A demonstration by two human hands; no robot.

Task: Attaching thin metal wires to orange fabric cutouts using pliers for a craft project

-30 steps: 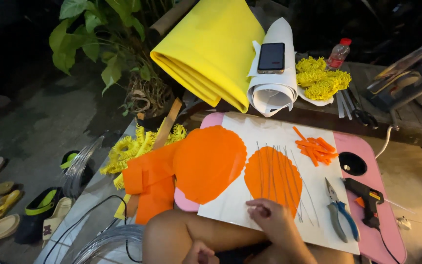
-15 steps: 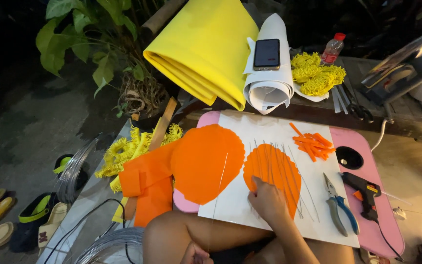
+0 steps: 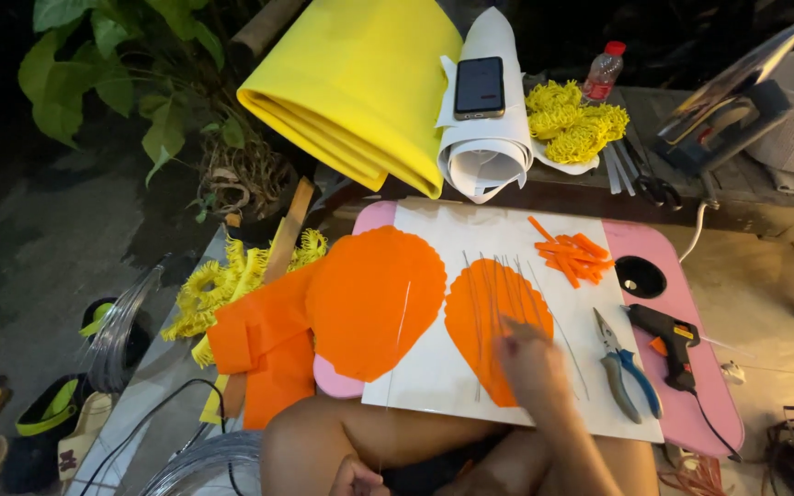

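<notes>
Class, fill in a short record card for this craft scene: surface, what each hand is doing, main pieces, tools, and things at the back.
Surface: white sheet on a pink table
Right hand: resting on the orange petal shape with thin wires across it; grip not clear
Left hand: low by the knees, mostly out of frame
Other pieces: larger orange petal; orange strips
Tools: pliers; glue gun
Back: yellow roll; phone on a white roll
</notes>
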